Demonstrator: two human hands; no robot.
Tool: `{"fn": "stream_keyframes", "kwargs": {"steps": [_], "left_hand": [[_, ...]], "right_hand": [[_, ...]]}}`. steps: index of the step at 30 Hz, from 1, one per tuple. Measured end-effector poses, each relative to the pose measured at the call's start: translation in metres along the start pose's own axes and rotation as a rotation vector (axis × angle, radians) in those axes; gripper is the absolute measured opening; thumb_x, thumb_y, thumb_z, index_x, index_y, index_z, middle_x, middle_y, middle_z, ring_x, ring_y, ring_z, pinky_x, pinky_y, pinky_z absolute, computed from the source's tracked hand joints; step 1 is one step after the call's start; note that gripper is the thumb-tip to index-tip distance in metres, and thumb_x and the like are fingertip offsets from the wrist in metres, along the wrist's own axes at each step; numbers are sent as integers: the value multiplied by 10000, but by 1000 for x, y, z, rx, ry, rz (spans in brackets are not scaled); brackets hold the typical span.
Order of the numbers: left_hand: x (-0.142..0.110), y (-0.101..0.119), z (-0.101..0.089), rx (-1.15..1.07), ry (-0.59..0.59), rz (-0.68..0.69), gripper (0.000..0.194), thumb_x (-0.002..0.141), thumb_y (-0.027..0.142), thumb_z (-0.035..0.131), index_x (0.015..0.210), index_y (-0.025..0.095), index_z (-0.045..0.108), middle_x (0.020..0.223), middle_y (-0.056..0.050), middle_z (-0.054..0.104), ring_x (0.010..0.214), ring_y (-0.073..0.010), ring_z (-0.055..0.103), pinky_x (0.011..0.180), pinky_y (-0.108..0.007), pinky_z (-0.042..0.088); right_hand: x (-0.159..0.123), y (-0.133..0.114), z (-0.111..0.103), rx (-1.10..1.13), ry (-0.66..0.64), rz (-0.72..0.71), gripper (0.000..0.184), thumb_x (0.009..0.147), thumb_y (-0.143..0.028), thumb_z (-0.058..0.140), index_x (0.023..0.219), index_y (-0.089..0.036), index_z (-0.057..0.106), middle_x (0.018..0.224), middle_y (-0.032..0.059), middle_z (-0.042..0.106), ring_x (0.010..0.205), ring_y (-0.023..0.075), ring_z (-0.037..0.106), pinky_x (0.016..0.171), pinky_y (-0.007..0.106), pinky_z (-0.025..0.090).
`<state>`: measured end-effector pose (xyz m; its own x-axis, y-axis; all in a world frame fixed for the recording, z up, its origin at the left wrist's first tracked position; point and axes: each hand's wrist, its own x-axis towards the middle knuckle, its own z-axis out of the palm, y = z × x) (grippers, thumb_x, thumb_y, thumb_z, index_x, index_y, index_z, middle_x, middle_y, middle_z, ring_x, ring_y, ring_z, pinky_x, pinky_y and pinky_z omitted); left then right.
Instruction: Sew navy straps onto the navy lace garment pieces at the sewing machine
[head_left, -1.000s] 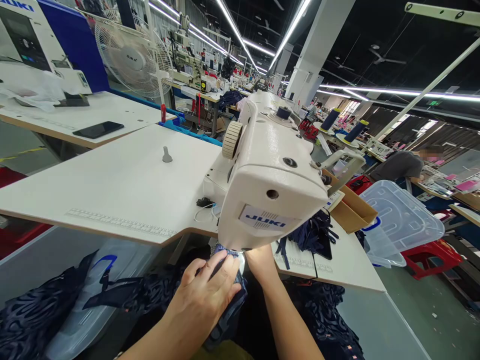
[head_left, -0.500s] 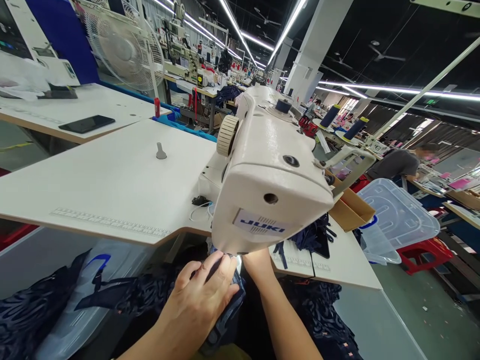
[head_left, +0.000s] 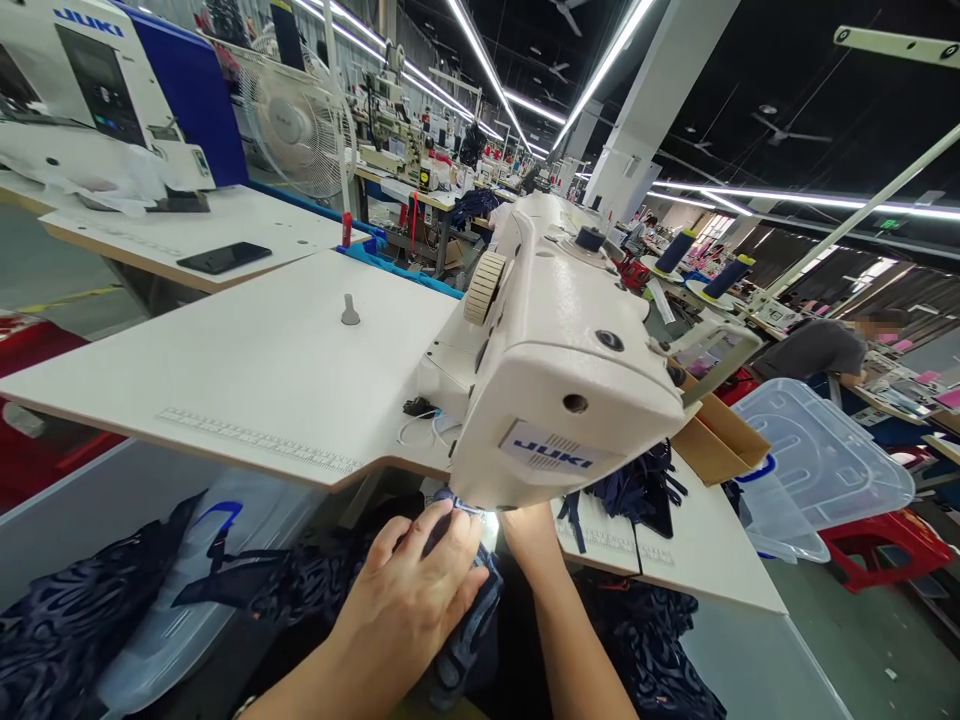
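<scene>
A cream JUKI sewing machine (head_left: 559,350) stands on a white table (head_left: 247,370), its head end facing me. Under that head lies a dark navy fabric piece (head_left: 469,625). My left hand (head_left: 409,600) rests on the fabric with fingers curved and pressed down on it, fingertips just below the machine head. My right hand (head_left: 529,535) reaches under the head from the right; its fingers are hidden behind the machine. A lamp glows at the needle area between the two hands.
Navy fabric heaps (head_left: 67,620) and a plastic bag (head_left: 187,590) fill the bin at lower left. Navy strips (head_left: 637,490), a cardboard box (head_left: 716,435) and a clear plastic tub (head_left: 821,455) sit right. A phone (head_left: 223,257) and fan (head_left: 296,125) are behind; a person sits far right.
The camera view has shifted a little; both hands stay at the same spot under the machine head, the left fingers still pressing the fabric.
</scene>
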<state>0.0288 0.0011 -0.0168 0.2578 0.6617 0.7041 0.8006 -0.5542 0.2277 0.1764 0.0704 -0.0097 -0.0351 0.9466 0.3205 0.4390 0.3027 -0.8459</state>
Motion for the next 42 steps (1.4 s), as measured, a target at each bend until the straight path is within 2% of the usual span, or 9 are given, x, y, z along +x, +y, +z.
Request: {"fn": "stream_keyframes", "kwargs": {"steps": [5,11,18,23,27,33,36,38,42], "left_hand": [[0,-1,0,-13,-7,8,254,927,315,518,1147,229,610,1091,15,704,1038,-196,598,894,-368,338],[3,-1,-3,108,-76,196,275,935,204,461,1163,158,608,1143,-51,664,1050,-226,572,897,-372,372],[-1,-2,0,143,-148,222,362,936,174,387,1257,187,554,1201,-57,630,1120,-234,539,965,-380,353],[7,-5,-17,-41,-177,211,300,929,222,422,1170,231,600,1176,-82,611,1115,-220,540,952,-348,401],[6,-4,-45,-482,-521,77,205,926,282,446,934,259,650,1017,-30,660,909,-153,591,796,-233,480],[0,-7,-53,-801,-810,-293,326,952,409,368,823,218,599,750,42,636,646,-101,534,565,-176,436],[0,-16,-44,-612,-726,-366,378,953,439,341,724,207,533,659,48,578,574,-100,516,499,-185,399],[0,-23,-39,-302,-503,-297,353,947,423,364,717,211,526,627,36,559,542,-119,520,502,-219,396],[-2,-30,-31,46,-84,54,262,942,282,415,1108,172,584,1087,-95,653,1032,-227,592,897,-349,428]], "right_hand": [[-33,-6,-8,-76,98,105,134,888,-280,482,887,-193,583,904,66,619,852,198,580,766,302,463],[-76,-19,-27,58,-257,209,261,945,-427,451,820,-205,503,701,-39,445,633,117,427,571,220,355],[-82,-15,-25,162,-303,210,226,958,-393,447,902,-203,555,796,-20,534,731,126,485,678,231,391],[-85,-23,-36,184,-329,100,203,965,-372,434,907,-217,553,822,-8,561,753,137,516,697,242,413],[-93,-40,-48,151,-355,-128,177,947,-377,476,874,-236,554,788,-4,570,717,141,533,658,252,428],[-75,-45,-32,-540,-100,-595,147,940,-157,452,917,-217,584,757,40,640,643,170,515,526,288,379],[-60,-34,-16,-727,-68,-700,189,931,-116,456,878,-214,608,656,21,613,579,173,480,484,302,329],[-53,-29,-8,-759,-42,-643,189,947,-161,464,850,-212,618,652,29,612,585,178,482,486,304,321],[-54,-26,-3,-809,102,-441,260,962,-305,472,779,-224,638,608,34,570,575,172,461,476,289,290]]}}
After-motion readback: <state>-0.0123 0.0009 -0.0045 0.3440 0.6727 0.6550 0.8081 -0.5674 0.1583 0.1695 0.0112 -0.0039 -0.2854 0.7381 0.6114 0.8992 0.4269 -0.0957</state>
